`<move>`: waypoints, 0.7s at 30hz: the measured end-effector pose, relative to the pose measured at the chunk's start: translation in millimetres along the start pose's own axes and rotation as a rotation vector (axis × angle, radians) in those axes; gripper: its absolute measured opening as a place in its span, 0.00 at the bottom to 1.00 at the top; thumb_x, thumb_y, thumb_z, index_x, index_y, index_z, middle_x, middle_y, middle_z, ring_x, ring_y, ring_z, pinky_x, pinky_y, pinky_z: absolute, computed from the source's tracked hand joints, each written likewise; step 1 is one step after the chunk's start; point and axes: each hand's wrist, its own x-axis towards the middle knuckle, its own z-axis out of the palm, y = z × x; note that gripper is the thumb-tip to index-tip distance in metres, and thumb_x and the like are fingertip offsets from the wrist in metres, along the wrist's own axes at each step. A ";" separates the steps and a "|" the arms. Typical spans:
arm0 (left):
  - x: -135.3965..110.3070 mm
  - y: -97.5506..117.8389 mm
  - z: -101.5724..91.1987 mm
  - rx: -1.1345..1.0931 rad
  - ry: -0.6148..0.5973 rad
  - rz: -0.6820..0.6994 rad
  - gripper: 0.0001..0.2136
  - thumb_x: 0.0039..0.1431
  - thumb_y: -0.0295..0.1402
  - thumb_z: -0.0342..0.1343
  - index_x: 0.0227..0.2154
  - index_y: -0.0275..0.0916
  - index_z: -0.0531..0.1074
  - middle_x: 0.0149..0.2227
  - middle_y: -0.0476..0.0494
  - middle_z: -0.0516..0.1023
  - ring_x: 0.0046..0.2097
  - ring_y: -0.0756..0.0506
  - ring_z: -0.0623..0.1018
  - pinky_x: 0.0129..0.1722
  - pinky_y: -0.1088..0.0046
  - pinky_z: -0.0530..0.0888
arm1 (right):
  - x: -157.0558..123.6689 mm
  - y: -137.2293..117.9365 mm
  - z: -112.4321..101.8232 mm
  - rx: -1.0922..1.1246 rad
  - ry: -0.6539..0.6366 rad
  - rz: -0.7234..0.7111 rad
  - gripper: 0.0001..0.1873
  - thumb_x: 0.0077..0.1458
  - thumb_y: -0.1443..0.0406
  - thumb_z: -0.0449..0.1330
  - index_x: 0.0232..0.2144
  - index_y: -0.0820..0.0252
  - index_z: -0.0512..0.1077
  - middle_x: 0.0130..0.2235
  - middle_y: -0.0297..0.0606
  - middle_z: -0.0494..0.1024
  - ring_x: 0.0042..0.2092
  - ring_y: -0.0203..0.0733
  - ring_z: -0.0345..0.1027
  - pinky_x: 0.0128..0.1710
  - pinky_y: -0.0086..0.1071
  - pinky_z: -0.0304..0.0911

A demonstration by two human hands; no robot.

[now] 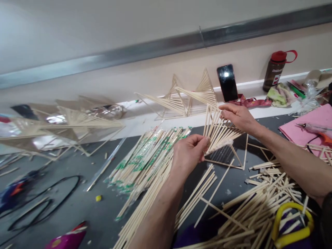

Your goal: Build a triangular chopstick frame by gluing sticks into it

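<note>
My left hand (190,152) pinches the lower corner of a small fan-shaped chopstick structure (219,133), held just above the dark table. My right hand (237,116) grips the same structure at its upper right edge, fingers curled over the sticks. A square frame of sticks (237,157) lies under it on the table. Wrapped chopstick packs (145,155) lie fanned out left of my left hand. Loose bare chopsticks (261,204) are piled at the lower right.
Finished twisted stick sculptures stand on the ledge (185,98) and at far left (64,126). A phone (227,83), brown bottle (275,71), pink sheet with a glue gun (315,129), black cable (44,204) and yellow handle (293,221) surround the work area.
</note>
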 end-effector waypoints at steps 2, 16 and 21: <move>0.8 -0.1 0.0 0.001 -0.001 0.016 0.12 0.51 0.41 0.56 0.21 0.38 0.72 0.14 0.55 0.68 0.15 0.53 0.67 0.17 0.78 0.63 | 0.7 0.8 1.5 0.026 0.014 0.007 0.17 0.57 0.60 0.58 0.46 0.59 0.75 0.42 0.40 0.81 0.43 0.43 0.74 0.46 0.39 0.66; -2.3 5.1 -2.7 0.066 -0.007 0.071 0.13 0.51 0.42 0.55 0.20 0.38 0.73 0.15 0.53 0.70 0.17 0.51 0.69 0.21 0.76 0.64 | 2.8 -1.7 13.2 0.108 0.017 0.076 0.28 0.47 0.58 0.62 0.49 0.65 0.71 0.36 0.38 0.76 0.37 0.39 0.68 0.41 0.36 0.62; -2.0 4.5 -5.0 0.063 -0.031 0.043 0.11 0.50 0.41 0.55 0.22 0.38 0.73 0.17 0.53 0.71 0.18 0.51 0.70 0.22 0.76 0.65 | 2.8 -1.0 12.7 0.092 0.022 0.069 0.28 0.47 0.57 0.62 0.50 0.66 0.71 0.34 0.36 0.75 0.34 0.38 0.67 0.38 0.34 0.62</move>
